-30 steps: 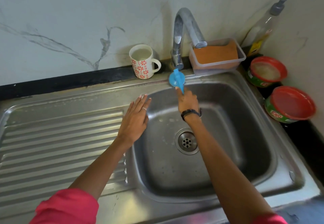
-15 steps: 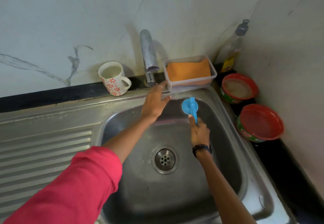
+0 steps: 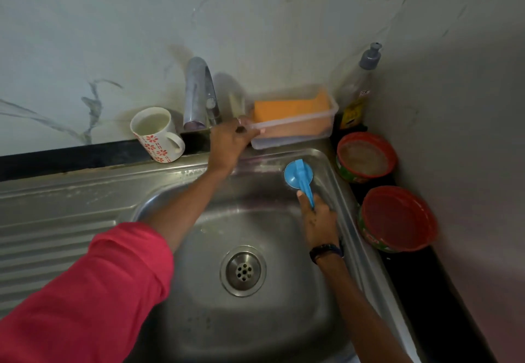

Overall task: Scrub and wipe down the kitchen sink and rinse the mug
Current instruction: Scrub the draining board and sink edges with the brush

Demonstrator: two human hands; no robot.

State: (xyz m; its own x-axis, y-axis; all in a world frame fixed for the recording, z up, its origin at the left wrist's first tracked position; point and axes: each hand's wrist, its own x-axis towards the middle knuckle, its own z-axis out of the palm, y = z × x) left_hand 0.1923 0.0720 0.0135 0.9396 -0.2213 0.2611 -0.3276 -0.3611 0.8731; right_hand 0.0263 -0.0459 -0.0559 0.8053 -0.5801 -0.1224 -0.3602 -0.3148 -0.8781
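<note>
The steel sink [image 3: 199,320] fills the lower view, with its drain [image 3: 243,270] in the middle. My right hand [image 3: 318,220] grips the handle of a blue round scrubber [image 3: 298,175] held against the basin's back right corner. My left hand [image 3: 230,141] reaches across the back rim and holds the left end of a clear plastic tray [image 3: 298,132] that contains an orange sponge [image 3: 289,108]. A white mug [image 3: 154,132] with red flowers stands upright on the ledge, left of the faucet [image 3: 197,92]. No water is seen running.
A soap pump bottle [image 3: 358,89] stands in the back right corner. Two red-rimmed tubs [image 3: 365,158] [image 3: 396,217] sit on the black counter right of the sink. The ribbed drainboard [image 3: 51,249] lies to the left. Marble walls close off the back and right.
My left hand left the drainboard edge, crossed past the faucet and reached the sponge tray. My right hand carried the scrubber from under the faucet to the basin's right corner.
</note>
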